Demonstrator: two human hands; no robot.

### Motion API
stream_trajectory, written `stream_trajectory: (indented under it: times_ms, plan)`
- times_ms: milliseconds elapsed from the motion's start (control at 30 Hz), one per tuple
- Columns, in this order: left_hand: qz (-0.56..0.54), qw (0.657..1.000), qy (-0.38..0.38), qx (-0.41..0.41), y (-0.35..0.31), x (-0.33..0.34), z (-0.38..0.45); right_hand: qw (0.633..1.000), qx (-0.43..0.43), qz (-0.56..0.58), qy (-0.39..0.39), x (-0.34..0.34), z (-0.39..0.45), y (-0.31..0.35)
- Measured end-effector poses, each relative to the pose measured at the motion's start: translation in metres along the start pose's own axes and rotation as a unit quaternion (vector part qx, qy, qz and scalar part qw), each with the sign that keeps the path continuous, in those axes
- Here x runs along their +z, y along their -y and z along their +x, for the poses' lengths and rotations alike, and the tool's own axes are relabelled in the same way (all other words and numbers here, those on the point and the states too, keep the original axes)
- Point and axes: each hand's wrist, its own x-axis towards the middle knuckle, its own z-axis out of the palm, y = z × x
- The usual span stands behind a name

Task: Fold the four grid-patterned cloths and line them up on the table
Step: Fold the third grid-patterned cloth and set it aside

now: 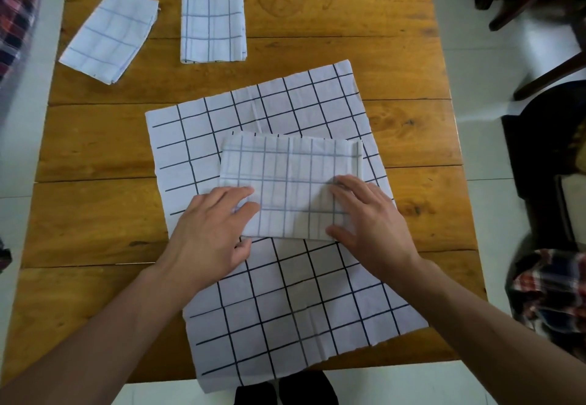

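Two folded grid cloths lie at the back of the wooden table: one tilted at the far left, one upright beside it. A third folded cloth rests on top of a large unfolded grid cloth spread over the table's middle and front. My left hand lies on the folded cloth's left near corner, its thumb at the near edge. My right hand presses flat on its right near corner, fingers straight.
Dark wooden chair legs stand at the back right on the white tiled floor. A plaid fabric lies at the right, another plaid fabric at the far left. The unfolded cloth hangs over the table's front edge.
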Motion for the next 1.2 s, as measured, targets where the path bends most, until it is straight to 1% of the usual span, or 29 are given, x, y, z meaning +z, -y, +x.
stream_trajectory:
  times_ms: [200, 367, 667, 767, 867, 933, 1033, 1067, 1133, 1200]
  plan:
    - [0.065, 0.998, 0.017, 0.002, -0.011, -0.006, 0.012, 1.0, 0.004, -0.011, 0.009, -0.003, 0.001, 0.001]
    - [0.072, 0.997, 0.013, -0.018, -0.019, -0.003, 0.012, 1.0, 0.009, -0.006, 0.006, -0.003, 0.001, 0.004]
    - [0.01, 0.995, -0.098, 0.022, 0.006, -0.004, 0.002, 1.0, 0.005, 0.002, 0.018, -0.003, 0.004, -0.002]
    - [-0.018, 0.99, -0.131, 0.042, 0.004, -0.01, -0.006, 1.0, 0.008, 0.023, 0.0, -0.007, 0.006, 0.003]
    - [-0.03, 0.985, -0.171, 0.022, -0.005, -0.024, -0.014, 0.998, -0.017, 0.052, -0.028, -0.013, 0.002, 0.022]
    - [-0.03, 0.981, -0.193, -0.005, -0.013, -0.036, -0.02, 0.997, -0.039, 0.054, -0.024, -0.019, -0.004, 0.04]
    - [-0.036, 0.981, -0.19, -0.022, -0.029, -0.05, -0.03, 0.997, -0.063, 0.028, -0.016, -0.021, -0.014, 0.067]
    - [-0.04, 0.983, -0.181, -0.019, -0.036, -0.054, -0.034, 0.997, -0.07, 0.024, -0.03, -0.019, -0.018, 0.075]
    - [-0.049, 0.985, -0.165, -0.011, -0.048, -0.058, -0.041, 0.993, -0.077, 0.022, -0.084, -0.012, -0.022, 0.09]
    - [-0.069, 0.983, -0.169, 0.001, -0.058, -0.057, -0.048, 0.988, -0.078, 0.016, -0.131, -0.003, -0.026, 0.1]
